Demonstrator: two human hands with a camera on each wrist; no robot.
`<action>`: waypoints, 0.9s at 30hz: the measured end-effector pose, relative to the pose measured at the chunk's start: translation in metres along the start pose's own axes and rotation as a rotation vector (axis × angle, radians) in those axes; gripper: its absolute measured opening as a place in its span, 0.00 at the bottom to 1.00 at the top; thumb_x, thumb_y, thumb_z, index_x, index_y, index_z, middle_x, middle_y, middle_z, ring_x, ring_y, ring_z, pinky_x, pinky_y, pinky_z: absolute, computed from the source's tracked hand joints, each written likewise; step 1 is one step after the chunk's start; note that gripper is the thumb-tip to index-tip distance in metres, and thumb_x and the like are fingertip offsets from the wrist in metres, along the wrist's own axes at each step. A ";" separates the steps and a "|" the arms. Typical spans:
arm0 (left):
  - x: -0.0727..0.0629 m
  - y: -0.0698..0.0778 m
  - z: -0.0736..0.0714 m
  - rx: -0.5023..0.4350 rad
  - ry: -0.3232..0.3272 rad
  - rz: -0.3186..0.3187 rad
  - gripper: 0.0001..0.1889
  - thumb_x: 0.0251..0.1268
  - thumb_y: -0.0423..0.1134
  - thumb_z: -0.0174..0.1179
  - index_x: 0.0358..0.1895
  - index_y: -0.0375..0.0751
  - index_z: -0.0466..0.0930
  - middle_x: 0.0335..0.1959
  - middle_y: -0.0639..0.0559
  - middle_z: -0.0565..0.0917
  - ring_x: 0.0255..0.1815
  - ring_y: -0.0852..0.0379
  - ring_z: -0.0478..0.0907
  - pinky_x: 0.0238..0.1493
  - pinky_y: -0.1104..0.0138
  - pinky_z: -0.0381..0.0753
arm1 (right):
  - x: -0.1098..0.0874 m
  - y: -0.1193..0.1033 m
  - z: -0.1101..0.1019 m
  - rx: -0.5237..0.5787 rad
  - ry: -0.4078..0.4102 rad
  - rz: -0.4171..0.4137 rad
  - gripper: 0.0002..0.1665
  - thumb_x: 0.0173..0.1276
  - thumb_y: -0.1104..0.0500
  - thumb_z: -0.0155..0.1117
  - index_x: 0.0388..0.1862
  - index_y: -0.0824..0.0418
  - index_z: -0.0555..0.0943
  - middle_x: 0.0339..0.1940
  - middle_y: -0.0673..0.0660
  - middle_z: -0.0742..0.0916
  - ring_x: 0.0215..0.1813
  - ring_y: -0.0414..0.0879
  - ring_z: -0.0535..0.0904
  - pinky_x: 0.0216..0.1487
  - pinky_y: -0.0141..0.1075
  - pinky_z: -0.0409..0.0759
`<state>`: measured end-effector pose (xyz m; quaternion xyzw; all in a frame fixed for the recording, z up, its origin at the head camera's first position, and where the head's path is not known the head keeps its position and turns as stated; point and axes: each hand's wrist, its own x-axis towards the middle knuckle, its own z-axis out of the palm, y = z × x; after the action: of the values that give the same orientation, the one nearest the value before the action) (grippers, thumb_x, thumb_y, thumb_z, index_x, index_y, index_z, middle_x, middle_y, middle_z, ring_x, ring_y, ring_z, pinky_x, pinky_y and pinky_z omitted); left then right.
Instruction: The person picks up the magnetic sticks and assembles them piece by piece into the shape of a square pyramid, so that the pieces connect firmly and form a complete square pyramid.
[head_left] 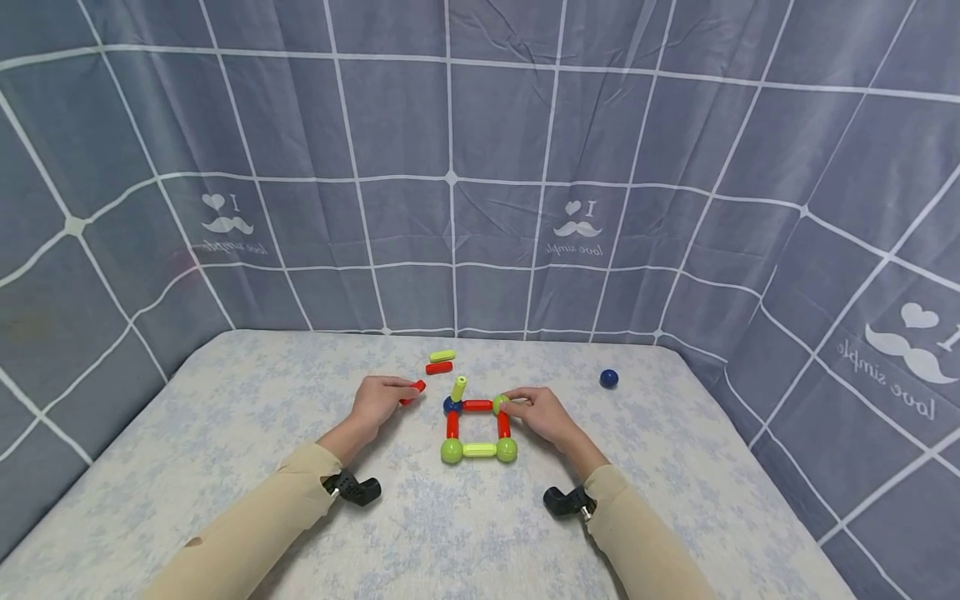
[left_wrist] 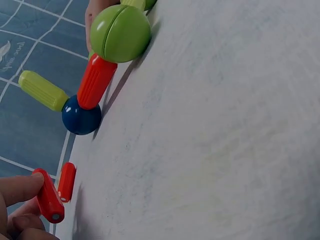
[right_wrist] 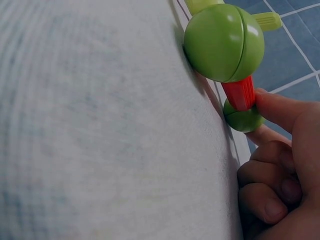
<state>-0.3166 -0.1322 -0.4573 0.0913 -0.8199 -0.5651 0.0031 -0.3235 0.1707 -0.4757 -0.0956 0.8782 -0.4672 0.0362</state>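
My left hand [head_left: 378,402] pinches a loose red magnetic rod [left_wrist: 48,194] between thumb and fingers, left of a square frame of rods and balls. In the head view, green balls [head_left: 452,451] form both near corners, joined by a yellow-green rod [head_left: 479,450]. A blue ball [head_left: 452,406] makes the far left corner, and a yellow-green rod [head_left: 459,387] stands up from it. Red rods [head_left: 477,406] form the other sides. With thumb and index finger, my right hand [head_left: 550,414] holds the green ball [right_wrist: 244,118] at the far right corner; its other fingers are curled.
Beyond the frame lie a loose red rod [head_left: 439,367] and a yellow-green rod [head_left: 442,355]. A separate blue ball [head_left: 609,378] sits at the far right of the table [head_left: 480,533]. Behind the table hangs a grey checked curtain [head_left: 495,125].
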 end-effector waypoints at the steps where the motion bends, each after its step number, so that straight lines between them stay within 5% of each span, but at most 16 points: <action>1: -0.001 0.000 0.000 -0.001 -0.003 0.002 0.13 0.62 0.38 0.69 0.48 0.38 0.89 0.50 0.41 0.87 0.32 0.57 0.79 0.31 0.67 0.76 | 0.000 0.000 0.000 0.002 0.001 -0.001 0.19 0.66 0.44 0.70 0.51 0.50 0.89 0.15 0.45 0.66 0.21 0.41 0.60 0.25 0.32 0.60; 9: -0.010 0.003 -0.001 0.007 -0.005 0.011 0.14 0.62 0.40 0.69 0.49 0.39 0.89 0.51 0.42 0.87 0.39 0.56 0.81 0.37 0.67 0.76 | 0.001 0.002 0.001 0.015 0.002 0.000 0.18 0.65 0.45 0.71 0.50 0.51 0.89 0.16 0.45 0.67 0.22 0.41 0.61 0.26 0.32 0.60; 19: -0.020 0.004 -0.003 0.005 -0.020 0.011 0.15 0.63 0.41 0.68 0.51 0.38 0.88 0.39 0.47 0.89 0.37 0.53 0.76 0.33 0.64 0.69 | -0.001 0.001 0.001 0.012 0.003 -0.015 0.18 0.66 0.46 0.71 0.50 0.52 0.89 0.13 0.45 0.67 0.20 0.41 0.63 0.25 0.32 0.62; 27: -0.031 0.005 -0.004 -0.036 -0.065 0.034 0.15 0.64 0.40 0.67 0.51 0.39 0.88 0.39 0.49 0.90 0.45 0.53 0.81 0.48 0.60 0.73 | 0.000 0.001 0.001 0.016 0.014 -0.012 0.17 0.65 0.46 0.72 0.48 0.51 0.89 0.14 0.45 0.65 0.21 0.41 0.61 0.25 0.32 0.59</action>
<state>-0.2863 -0.1291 -0.4482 0.0590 -0.8107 -0.5824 -0.0124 -0.3233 0.1704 -0.4771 -0.0972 0.8740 -0.4753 0.0280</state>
